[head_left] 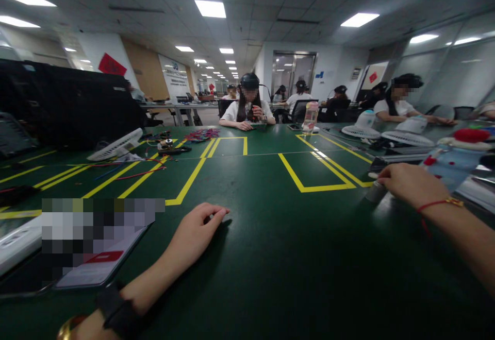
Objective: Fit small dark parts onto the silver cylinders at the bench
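Observation:
My left hand (199,229) rests on the green table (270,257) at the lower centre. Its fingers are curled together, thumb tip against the index finger, and nothing shows between them. At the right, my right hand (412,183) has its fingertips closed on the top of a small grey cylindrical object (376,192), which looks upright on the table. Right beside that hand is a light blue snowman-like figure (450,162) with a red top. A phone (96,265) with a lit screen, partly pixelated, lies left of my left forearm.
Yellow tape (328,188) marks outlines on the table. Wires (201,134), a white fan (118,146) and a white power strip (19,242) are at the left. A pink bottle (310,117) stands before a seated person (247,108). More fans (361,132) lie at the right.

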`<state>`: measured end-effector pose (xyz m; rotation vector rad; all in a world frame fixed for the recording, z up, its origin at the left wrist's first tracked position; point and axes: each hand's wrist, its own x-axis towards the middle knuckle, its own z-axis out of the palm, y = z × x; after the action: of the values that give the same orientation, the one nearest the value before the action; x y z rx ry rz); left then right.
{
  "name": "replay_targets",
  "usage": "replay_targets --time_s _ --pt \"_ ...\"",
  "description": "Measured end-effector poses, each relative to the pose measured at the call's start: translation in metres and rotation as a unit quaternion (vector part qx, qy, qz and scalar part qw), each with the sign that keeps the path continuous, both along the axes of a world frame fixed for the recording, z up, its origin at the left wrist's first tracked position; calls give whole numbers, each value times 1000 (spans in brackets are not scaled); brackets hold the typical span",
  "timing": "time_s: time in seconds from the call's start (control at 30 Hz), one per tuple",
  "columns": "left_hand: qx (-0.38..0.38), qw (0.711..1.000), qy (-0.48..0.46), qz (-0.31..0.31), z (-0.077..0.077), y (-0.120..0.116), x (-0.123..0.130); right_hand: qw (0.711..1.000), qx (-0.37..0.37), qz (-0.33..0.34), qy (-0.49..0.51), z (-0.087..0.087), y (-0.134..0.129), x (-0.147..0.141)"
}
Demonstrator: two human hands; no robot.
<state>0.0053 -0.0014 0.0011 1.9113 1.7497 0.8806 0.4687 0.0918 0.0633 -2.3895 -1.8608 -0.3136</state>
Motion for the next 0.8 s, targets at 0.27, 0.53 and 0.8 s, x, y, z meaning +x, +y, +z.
replay_targets --time_s 0.27,0.53,0.8 --pt "-12 1000 -8 -6 2 -1 0 1000 -5 -3 1 0 3 9" --pt "-11 1000 -4 0 3 -1 1 1000 -22 5 10 -3 6 14" --pt "-19 1000 -8 6 2 -1 1 999 -32 9 19 -7 13 20"
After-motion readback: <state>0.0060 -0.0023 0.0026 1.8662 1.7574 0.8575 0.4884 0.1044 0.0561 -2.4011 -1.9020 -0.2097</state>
